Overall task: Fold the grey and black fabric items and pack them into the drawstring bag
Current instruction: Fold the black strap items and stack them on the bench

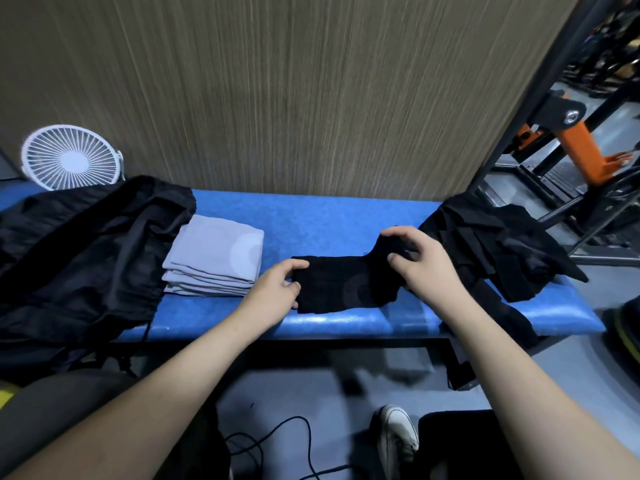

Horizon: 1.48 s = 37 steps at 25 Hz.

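A black fabric item (343, 285) lies partly folded on the blue bench (311, 216) in front of me. My left hand (277, 291) pinches its left edge against the bench. My right hand (420, 263) grips its right end and holds that end lifted above the rest. A stack of folded grey fabric items (214, 261) sits to the left of it. Further left, the black drawstring bag (79, 254) lies flat and crumpled, its cord hanging over the front edge. A loose pile of black fabric items (498, 244) covers the bench's right end.
A white desk fan (71, 157) stands at the back left against a wood-grain wall (294, 91). Orange and black gym equipment (571, 140) stands to the right. Below the bench are a black cable (277, 441) and a white shoe (398, 438).
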Each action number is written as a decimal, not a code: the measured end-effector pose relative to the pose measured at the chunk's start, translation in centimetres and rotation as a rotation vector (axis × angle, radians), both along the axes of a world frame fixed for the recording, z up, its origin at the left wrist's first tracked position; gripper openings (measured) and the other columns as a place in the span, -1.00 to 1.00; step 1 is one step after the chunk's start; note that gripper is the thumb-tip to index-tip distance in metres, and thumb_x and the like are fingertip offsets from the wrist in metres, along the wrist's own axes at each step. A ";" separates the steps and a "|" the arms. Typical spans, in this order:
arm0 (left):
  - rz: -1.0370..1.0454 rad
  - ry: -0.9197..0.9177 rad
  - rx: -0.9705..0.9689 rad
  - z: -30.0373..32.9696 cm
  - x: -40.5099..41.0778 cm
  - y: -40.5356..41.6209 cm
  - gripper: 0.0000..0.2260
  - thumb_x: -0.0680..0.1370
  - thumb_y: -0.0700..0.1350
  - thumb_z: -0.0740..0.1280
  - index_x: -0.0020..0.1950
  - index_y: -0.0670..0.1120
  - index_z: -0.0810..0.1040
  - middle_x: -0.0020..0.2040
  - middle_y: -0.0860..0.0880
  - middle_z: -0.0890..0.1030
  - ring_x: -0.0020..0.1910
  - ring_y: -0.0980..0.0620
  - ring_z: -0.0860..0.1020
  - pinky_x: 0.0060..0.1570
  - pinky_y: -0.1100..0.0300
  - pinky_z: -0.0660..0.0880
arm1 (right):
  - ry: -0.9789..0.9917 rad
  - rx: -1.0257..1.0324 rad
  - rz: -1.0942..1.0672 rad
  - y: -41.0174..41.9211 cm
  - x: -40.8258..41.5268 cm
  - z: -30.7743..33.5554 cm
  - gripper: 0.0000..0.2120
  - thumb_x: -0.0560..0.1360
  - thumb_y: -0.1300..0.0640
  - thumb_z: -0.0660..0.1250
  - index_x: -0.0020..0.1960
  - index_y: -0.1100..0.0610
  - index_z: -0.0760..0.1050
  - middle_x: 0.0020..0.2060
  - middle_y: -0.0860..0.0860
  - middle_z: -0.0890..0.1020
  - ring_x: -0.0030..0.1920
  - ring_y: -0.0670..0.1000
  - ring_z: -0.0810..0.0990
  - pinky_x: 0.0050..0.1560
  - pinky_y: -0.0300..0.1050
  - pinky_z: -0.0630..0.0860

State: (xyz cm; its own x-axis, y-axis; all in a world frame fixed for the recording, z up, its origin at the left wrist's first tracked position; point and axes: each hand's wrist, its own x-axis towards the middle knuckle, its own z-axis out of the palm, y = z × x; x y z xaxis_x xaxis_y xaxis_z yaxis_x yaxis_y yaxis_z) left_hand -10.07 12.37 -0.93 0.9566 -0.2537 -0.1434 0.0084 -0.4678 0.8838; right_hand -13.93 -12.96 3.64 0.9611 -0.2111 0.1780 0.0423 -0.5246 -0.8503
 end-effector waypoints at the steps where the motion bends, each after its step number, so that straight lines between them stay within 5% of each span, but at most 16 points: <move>1: 0.006 0.011 -0.025 0.0 0.0 0.0 -0.63 0.60 -0.30 0.20 0.30 0.05 0.53 -0.25 0.02 0.59 -0.35 0.06 0.57 -0.25 0.40 0.44 | 0.002 -0.019 0.024 1.0 0.1 -0.1 -0.62 0.49 0.37 0.35 0.15 -0.04 0.61 0.05 -0.24 0.59 -0.18 -0.23 0.56 -0.12 -0.27 0.44; 3: 0.007 0.015 -0.052 0.1 -0.1 0.0 -0.63 0.59 -0.31 0.21 0.29 0.06 0.52 -0.27 0.04 0.61 -0.37 0.07 0.58 -0.26 0.43 0.44 | 0.007 -0.087 0.068 3.0 0.2 -0.4 -0.64 0.48 0.33 0.38 0.18 -0.03 0.59 0.03 -0.21 0.56 -0.27 -0.25 0.53 -0.13 -0.27 0.42; 5: -0.003 0.004 -0.060 0.1 0.0 0.1 -0.62 0.57 -0.31 0.25 0.29 0.06 0.52 -0.27 0.02 0.65 -0.40 0.11 0.58 -0.25 0.41 0.46 | 0.010 -0.135 0.114 4.6 0.6 -0.8 -0.64 0.47 0.29 0.40 0.19 -0.05 0.58 0.06 -0.08 0.58 -0.12 -0.17 0.59 0.02 -0.18 0.50; 8: -0.014 -0.004 -0.106 0.0 0.2 0.1 -0.58 0.54 -0.35 0.26 0.34 0.00 0.49 0.07 -0.04 0.68 -0.37 0.11 0.61 -0.20 0.31 0.52 | 0.020 -0.197 0.172 6.5 1.2 -1.2 -0.62 0.46 0.28 0.40 0.21 -0.03 0.58 0.07 0.07 0.59 0.04 0.02 0.57 0.13 -0.23 0.47; 11: -0.018 0.002 -0.187 0.1 0.1 0.1 -0.49 0.55 -0.37 0.24 0.45 0.00 0.38 0.25 -0.01 0.57 -0.25 0.06 0.65 -0.19 0.21 0.61 | 0.021 -0.242 0.227 7.8 1.6 -1.6 -0.60 0.45 0.30 0.41 0.24 0.00 0.57 0.02 0.07 0.58 -0.08 -0.13 0.51 -0.01 -0.43 0.37; 15: -0.002 0.023 -0.259 -0.6 0.5 0.4 -0.46 0.64 -0.33 0.18 0.56 0.07 0.24 0.02 -0.01 0.53 -0.23 0.02 0.56 -0.04 0.02 0.63 | 0.070 -0.237 0.280 8.4 1.9 -2.4 -0.52 0.46 0.27 0.44 0.32 -0.01 0.49 -0.06 -0.05 0.54 -0.27 -0.24 0.47 -0.11 -0.42 0.37; 19: -0.013 0.026 -0.304 -0.3 0.4 0.5 -0.56 0.67 -0.19 0.20 0.51 0.14 0.28 -0.14 0.04 0.53 -0.18 0.01 0.58 0.00 -0.05 0.63 | 0.208 -0.067 0.333 8.5 1.8 -2.7 -0.48 0.48 0.20 0.49 0.38 0.02 0.41 0.00 0.03 0.59 -0.33 -0.09 0.51 -0.21 -0.22 0.48; 24: -0.043 -0.039 -0.210 -0.3 0.2 0.5 -0.62 0.55 -0.27 0.37 0.32 0.04 0.53 0.08 -0.06 0.66 -0.29 0.06 0.62 -0.12 0.08 0.63 | 0.250 0.202 0.339 6.9 1.7 -1.6 -0.72 0.57 0.37 0.33 0.27 0.21 0.47 0.03 0.23 0.66 -0.26 0.13 0.59 -0.37 -0.10 0.49; 27: -0.046 -0.089 -0.047 -0.4 0.2 0.5 -0.62 0.52 -0.25 0.37 0.29 0.07 0.52 -0.26 -0.08 0.62 -0.45 0.07 0.45 -0.25 0.19 0.46 | 0.118 -0.109 0.267 4.5 2.0 -1.9 -0.73 0.52 0.35 0.38 0.16 0.09 0.59 -0.02 0.12 0.62 -0.18 0.01 0.56 -0.14 -0.13 0.47; 29: -0.054 -0.175 0.071 0.0 0.0 0.4 -0.61 0.54 -0.24 0.32 0.31 0.10 0.49 -0.36 0.04 0.43 -0.43 0.10 0.37 -0.28 0.22 0.35 | 0.106 -0.406 0.274 2.7 2.3 -2.6 -0.65 0.47 0.28 0.45 0.19 -0.01 0.60 0.09 -0.01 0.54 0.06 0.00 0.53 0.16 -0.15 0.44; 32: -0.055 -0.258 0.151 0.8 -0.1 0.2 -0.59 0.57 -0.25 0.25 0.41 0.03 0.45 -0.06 0.08 0.41 -0.05 0.01 0.50 -0.02 0.23 0.36 | 0.189 -0.531 0.337 1.4 2.1 -3.3 -0.57 0.46 0.14 0.50 0.31 -0.03 0.55 0.30 -0.06 0.46 0.32 0.09 0.44 0.40 -0.06 0.32; 37: -0.075 -0.360 0.277 0.4 -0.2 -0.2 -0.54 0.57 -0.30 0.21 0.48 -0.10 0.37 0.51 -0.04 0.23 0.42 -0.05 0.34 0.37 0.21 0.23 | 0.241 -0.650 0.340 1.4 1.9 -3.3 -0.51 0.51 -0.04 0.45 0.42 -0.04 0.47 0.43 -0.09 0.41 0.36 0.09 0.41 0.41 -0.01 0.30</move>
